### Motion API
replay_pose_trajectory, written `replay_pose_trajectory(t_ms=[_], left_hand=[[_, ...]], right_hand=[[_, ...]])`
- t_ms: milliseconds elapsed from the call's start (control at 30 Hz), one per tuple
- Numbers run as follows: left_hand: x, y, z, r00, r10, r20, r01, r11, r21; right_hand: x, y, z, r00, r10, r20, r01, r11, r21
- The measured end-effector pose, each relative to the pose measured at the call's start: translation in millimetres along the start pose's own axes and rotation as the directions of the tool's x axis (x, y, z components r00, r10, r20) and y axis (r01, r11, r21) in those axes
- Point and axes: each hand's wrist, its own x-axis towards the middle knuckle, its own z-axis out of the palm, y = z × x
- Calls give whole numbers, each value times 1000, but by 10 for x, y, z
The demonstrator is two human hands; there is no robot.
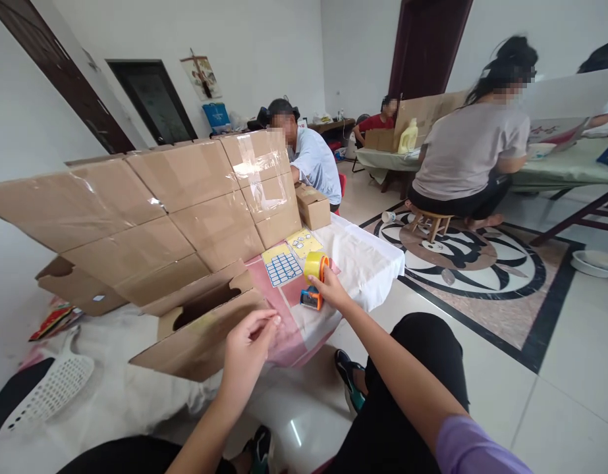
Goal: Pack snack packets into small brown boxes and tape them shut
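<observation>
My right hand (329, 289) grips a tape dispenser (311, 297), orange and blue, loaded with a yellow roll of tape (314, 264). It is over the near edge of the cloth-covered table. To its left, my left hand (249, 342) is closed in a pinch; whether anything thin lies between thumb and fingers I cannot make out. Just beyond that hand lies a cardboard box (209, 339) on its side, with a cut-out opening along its top edge. Two yellow sheets, one a card with a blue grid (282, 266), rest flat beyond the tape dispenser.
A wall of taped cardboard boxes (185, 204) stands across the table's far side. A smaller box (313, 207) is at its right end, near a person in a light blue shirt (316, 161). Another person sits on a wooden stool (431, 222) at right. A white plastic basket (56, 388) lies left.
</observation>
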Motion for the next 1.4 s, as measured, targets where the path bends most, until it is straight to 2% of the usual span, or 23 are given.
replay_pose_trajectory(t_ms=[67,133,267,333,400,433,500,533,633,700,833,900,967,1033,1067,1133,1167,1233,1333,1400], left_hand=[[-5,25,-86,1000,2,-25,-2,1000,-2],[-15,36,-152,999,-2,-36,1,1000,-8],[-28,2,-271,999,-2,-45,1,1000,-23],[-32,-35,-320,999,15,-51,-15,1000,4],[-38,-81,-346,997,63,-47,-60,996,63],[-42,-105,-348,995,94,-40,-89,991,99],[-51,-153,-336,986,168,-9,-164,972,167],[-53,-176,-325,979,201,18,-201,960,194],[-40,-232,-301,964,246,98,-263,938,228],[-14,-252,-310,966,228,118,-250,941,228],[23,-234,-409,984,154,86,-172,945,277],[14,-213,-497,986,135,99,-161,929,332],[-11,-189,-607,983,154,98,-181,894,410],[-36,-158,-735,971,237,-6,-200,831,519],[-39,-139,-804,947,307,-89,-200,786,584],[-9,-98,-943,849,481,-218,-200,676,709],[29,-84,-1009,797,555,-238,-198,614,764],[153,-85,-1118,751,617,-234,-163,517,841],[390,-185,-1208,783,545,-300,1,481,877],[511,-282,-1230,824,469,-319,61,485,872]], right_hand=[[37,27,53,1000,3,25,-2,1000,-30],[59,28,46,1000,18,1,-17,997,-76],[-21,-67,-77,984,66,-167,-97,979,-182],[-148,-211,-112,972,33,-234,-89,968,-233],[-327,-425,-79,985,-96,-145,56,965,-256],[-427,-545,-37,982,-184,-32,172,958,-229],[-622,-771,78,922,-316,224,340,937,-81],[-705,-863,138,898,-350,265,370,929,-25],[-854,-1022,255,868,-415,273,421,906,40],[-887,-1065,262,839,-474,266,487,873,19],[-948,-1129,220,721,-617,315,674,730,-112],[-992,-1157,221,676,-660,328,722,681,-117],[-1020,-1174,232,685,-673,279,713,698,-67],[-1017,-1178,235,742,-638,206,652,758,0],[-1004,-1174,231,777,-605,175,611,792,28],[-963,-1154,215,825,-548,141,545,836,60],[-941,-1138,206,837,-530,135,526,848,67],[-902,-1100,198,850,-511,132,505,860,79],[-874,-1052,217,856,-496,148,486,868,100],[-875,-1040,244,849,-499,177,486,867,113]])
